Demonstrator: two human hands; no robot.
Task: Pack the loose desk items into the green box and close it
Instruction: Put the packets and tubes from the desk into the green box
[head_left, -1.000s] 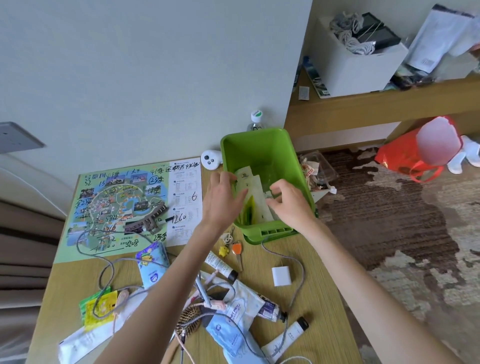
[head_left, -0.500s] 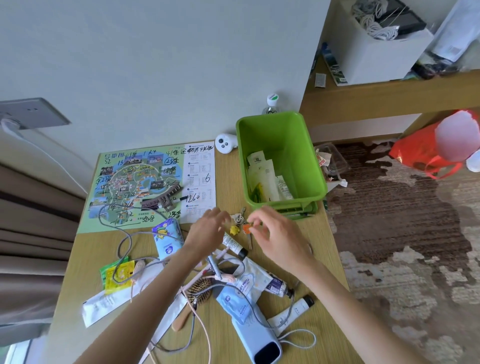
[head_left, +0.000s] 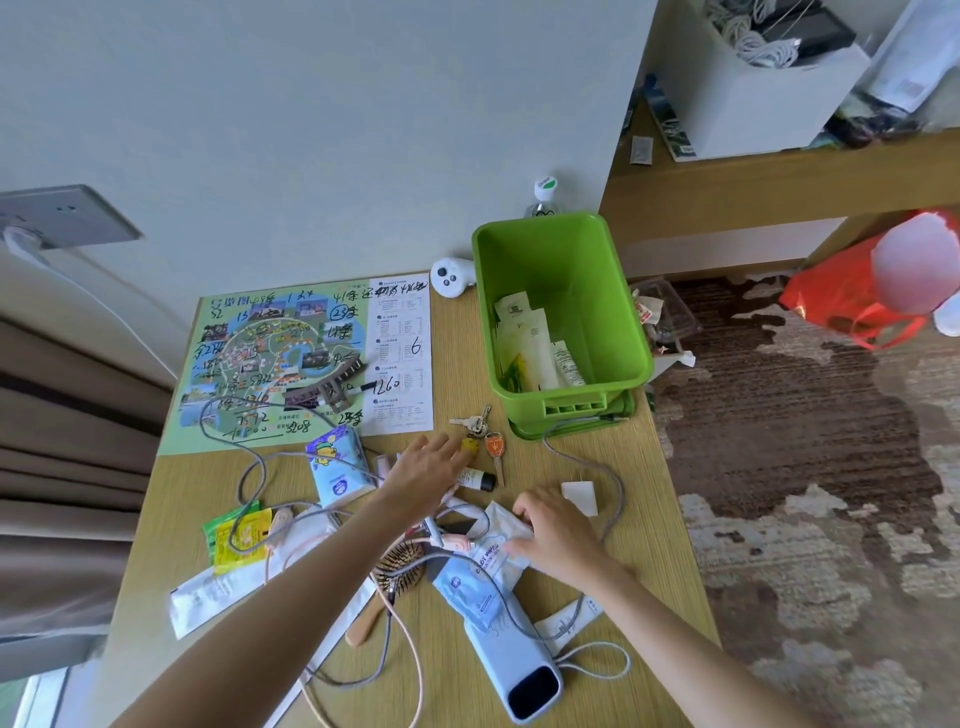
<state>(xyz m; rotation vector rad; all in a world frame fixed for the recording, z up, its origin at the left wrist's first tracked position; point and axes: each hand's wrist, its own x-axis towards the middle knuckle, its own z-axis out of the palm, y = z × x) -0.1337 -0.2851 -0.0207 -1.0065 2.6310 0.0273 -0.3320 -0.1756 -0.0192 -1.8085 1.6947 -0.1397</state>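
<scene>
Green box (head_left: 615, 291) now holds the sachets; both hands, open-fingered and empty, have dropped below it onto the clutter.

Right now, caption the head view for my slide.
Both hands, left and right, reach into desk clutter beside the open green box.

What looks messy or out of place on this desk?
Cables loop in a tangle over the map, the hairbrush and the packets. One grey cord runs under the green box, which sits at the desk's right edge. Nothing looks spilled or broken.
</scene>
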